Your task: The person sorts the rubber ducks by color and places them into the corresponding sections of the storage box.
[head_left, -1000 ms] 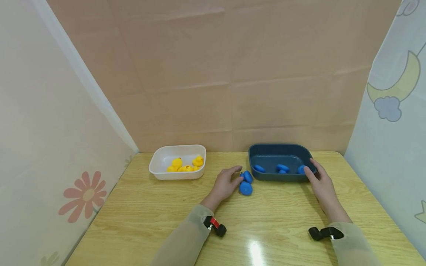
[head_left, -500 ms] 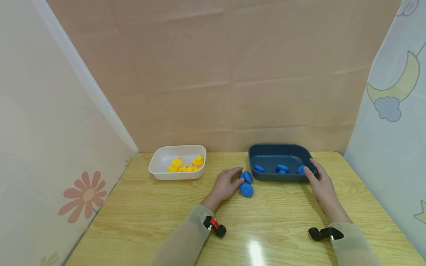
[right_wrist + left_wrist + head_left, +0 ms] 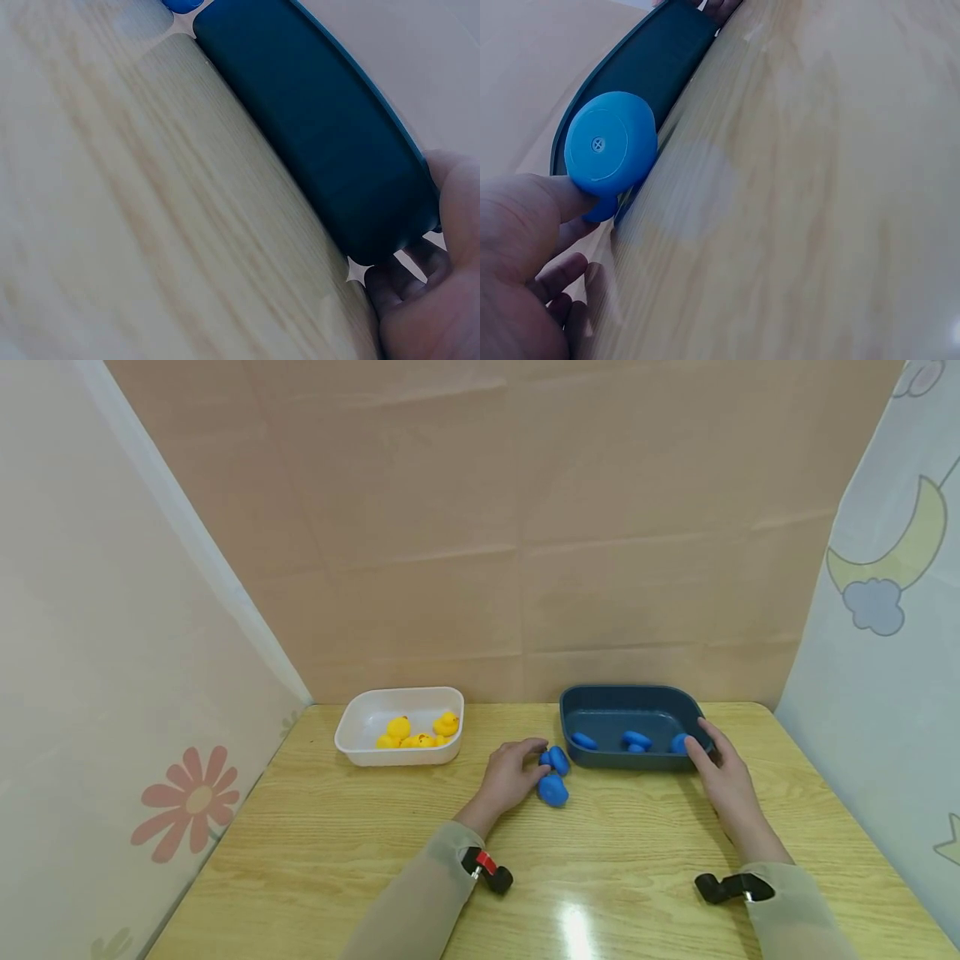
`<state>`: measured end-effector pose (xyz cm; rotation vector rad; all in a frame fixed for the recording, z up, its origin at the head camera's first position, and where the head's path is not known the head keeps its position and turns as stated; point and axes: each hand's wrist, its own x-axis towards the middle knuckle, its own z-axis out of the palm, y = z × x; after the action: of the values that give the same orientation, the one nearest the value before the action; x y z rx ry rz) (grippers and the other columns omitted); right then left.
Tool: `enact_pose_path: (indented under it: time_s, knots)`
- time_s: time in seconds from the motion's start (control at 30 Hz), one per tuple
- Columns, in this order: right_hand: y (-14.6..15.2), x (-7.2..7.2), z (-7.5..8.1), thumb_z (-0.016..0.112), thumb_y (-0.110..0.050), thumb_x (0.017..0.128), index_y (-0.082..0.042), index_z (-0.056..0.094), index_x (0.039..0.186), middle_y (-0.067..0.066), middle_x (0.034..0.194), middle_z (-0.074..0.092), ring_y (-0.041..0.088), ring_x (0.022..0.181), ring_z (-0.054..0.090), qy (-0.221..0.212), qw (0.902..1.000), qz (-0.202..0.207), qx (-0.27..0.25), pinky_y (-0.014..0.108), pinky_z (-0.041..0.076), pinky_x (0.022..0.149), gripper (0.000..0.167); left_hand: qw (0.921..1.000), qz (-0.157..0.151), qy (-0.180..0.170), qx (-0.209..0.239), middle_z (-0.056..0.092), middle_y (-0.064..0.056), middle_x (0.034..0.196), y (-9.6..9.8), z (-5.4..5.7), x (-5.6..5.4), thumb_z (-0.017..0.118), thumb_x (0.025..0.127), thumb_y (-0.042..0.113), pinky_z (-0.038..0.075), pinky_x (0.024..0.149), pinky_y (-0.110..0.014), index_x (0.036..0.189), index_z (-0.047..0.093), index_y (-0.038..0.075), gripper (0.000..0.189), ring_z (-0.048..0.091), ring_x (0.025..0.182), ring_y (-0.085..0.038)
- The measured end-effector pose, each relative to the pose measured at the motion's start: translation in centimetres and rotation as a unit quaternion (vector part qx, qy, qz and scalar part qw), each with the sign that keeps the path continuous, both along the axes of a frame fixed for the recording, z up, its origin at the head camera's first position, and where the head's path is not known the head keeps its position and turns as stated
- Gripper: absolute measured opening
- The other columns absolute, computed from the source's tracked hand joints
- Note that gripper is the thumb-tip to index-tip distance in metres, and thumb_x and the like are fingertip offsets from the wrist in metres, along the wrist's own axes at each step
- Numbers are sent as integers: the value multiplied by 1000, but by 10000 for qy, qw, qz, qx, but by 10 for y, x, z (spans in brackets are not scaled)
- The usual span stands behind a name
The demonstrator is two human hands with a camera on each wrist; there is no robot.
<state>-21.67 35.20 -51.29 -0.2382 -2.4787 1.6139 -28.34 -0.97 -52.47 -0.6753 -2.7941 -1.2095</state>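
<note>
Beside the dark blue bin (image 3: 615, 760), my left hand (image 3: 508, 777) pinches a blue rubber toy (image 3: 609, 142) by its small end. Its round flat base faces the left wrist camera. In the head view, this toy (image 3: 553, 790) is tilted just below the thumb, and another blue toy (image 3: 558, 761) sits against the fingertips. Whether the fingers touch that one too, I cannot tell. My right hand (image 3: 731, 785) grips the right end of the bin, thumb at the rim and fingers under its corner (image 3: 394, 247). Several blue toys (image 3: 637, 739) lie inside.
A white bin (image 3: 397, 758) with several yellow rubber ducks (image 3: 399, 727) stands at the back left of the wooden table (image 3: 315, 843). A tan backdrop (image 3: 420, 568) rises behind both bins. Patterned cloth panels (image 3: 862, 710) border the sides.
The lower blue toy at my left hand has tilted and shifted slightly, its outline turning from round to uneven. The right hand and both bins have stayed in place.
</note>
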Motion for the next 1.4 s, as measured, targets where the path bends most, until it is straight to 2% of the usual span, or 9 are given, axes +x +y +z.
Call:
enact_pose_path:
  time_s: [0.33, 0.5, 0.67, 0.83, 1.07, 1.4]
  knots:
    - [-1, 0, 1, 50, -52, 117, -20, 12, 179, 23, 182, 0, 57, 163, 3, -5, 10000, 13, -91, 76, 14, 126, 80, 9998, 51, 141, 115, 78, 2, 132, 0, 0, 0, 80, 105, 21, 43, 118, -54, 136, 76, 14, 32, 64, 130, -26]
    - [0, -2, 0, 49, -52, 117, -20, 12, 179, 23, 182, 1, 58, 163, 5, -4, 10000, -30, -33, 76, 14, 127, 80, 9996, 38, 134, 235, 79, 2, 126, 0, 0, -1, 81, 104, 19, 49, 112, -47, 131, 78, 14, 28, 67, 122, -22]
    - [0, -2, -1, 50, -53, 116, -21, 13, 179, 23, 182, 3, 58, 163, 7, -2, 10000, -46, 35, 76, 15, 126, 80, 9988, 87, -51, 472, 78, 2, 124, -3, 2, -1, 81, 104, 18, 56, 107, -41, 129, 78, 14, 26, 68, 117, -20]
    - [1, -1, -1, 49, -53, 117, -21, 13, 179, 24, 182, 3, 58, 163, 8, -9, 10000, -49, 31, 77, 16, 126, 79, 9975, 189, -146, 669, 77, 0, 126, -7, 8, 2, 81, 103, 17, 57, 106, -44, 128, 78, 14, 25, 68, 120, -23]
    - [2, -1, -1, 49, -53, 117, -20, 12, 179, 24, 182, 3, 59, 163, 8, -21, 10000, -42, 57, 77, 15, 126, 79, 9973, 251, 211, 650, 76, 0, 127, -8, 17, 5, 82, 103, 18, 55, 106, -44, 130, 77, 14, 27, 66, 120, -23]
    - [3, -3, -3, 50, -53, 116, -21, 12, 179, 23, 182, 3, 58, 163, 8, -2, 10000, -29, 52, 76, 16, 126, 80, 9940, 95, 805, 739, 77, 2, 128, 7, 42, 6, 82, 103, 19, 55, 104, -38, 135, 77, 14, 32, 66, 118, -20]
